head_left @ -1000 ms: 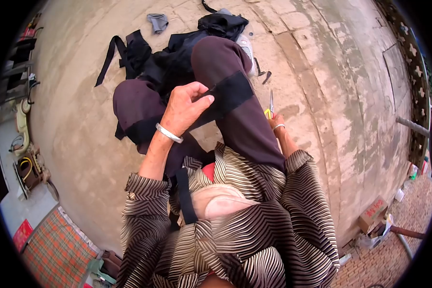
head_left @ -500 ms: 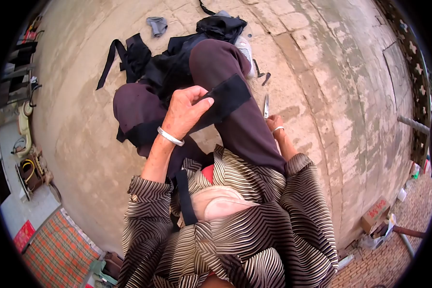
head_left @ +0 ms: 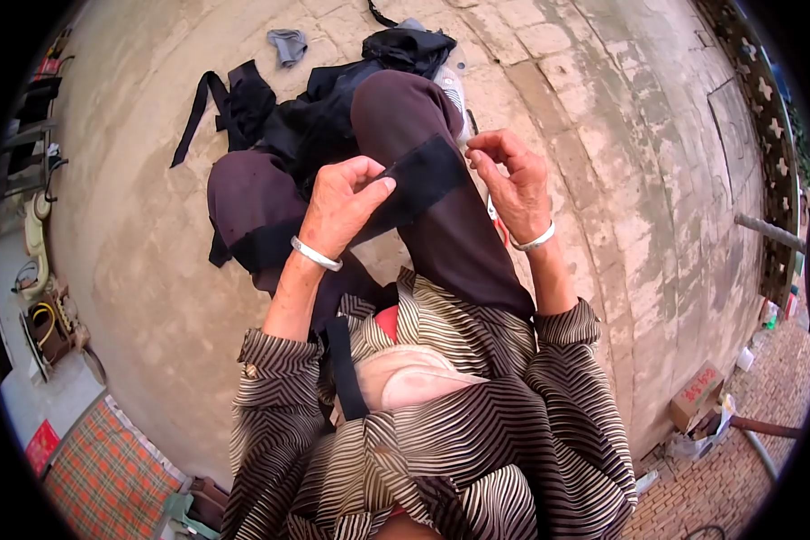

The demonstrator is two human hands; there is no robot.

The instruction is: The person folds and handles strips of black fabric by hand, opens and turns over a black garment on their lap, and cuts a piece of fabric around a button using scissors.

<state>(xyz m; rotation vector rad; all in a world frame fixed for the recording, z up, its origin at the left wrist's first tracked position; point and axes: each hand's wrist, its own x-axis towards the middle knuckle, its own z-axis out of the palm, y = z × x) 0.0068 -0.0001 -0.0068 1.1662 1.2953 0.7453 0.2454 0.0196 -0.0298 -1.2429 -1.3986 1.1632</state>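
Observation:
A wide black cloth strip lies across my dark trouser legs, over both thighs. My left hand pinches the strip's upper edge between thumb and fingers, between the knees. Just off the strip's right end is my right hand, raised with thumb and forefinger close together; whatever lies between their tips is too small to make out. The scissors are on the ground beside my right thigh, partly hidden, with a red part showing. More black cloth is heaped on the ground beyond my knees.
A grey cloth lies on the concrete ground ahead. At the lower right are a cardboard box and a plastic bag. A plaid cloth is at the lower left. A metal pipe juts in from the right.
My right hand has let go of the scissors and risen from the ground to the strip's right end. My left hand keeps its pinch on the strip.

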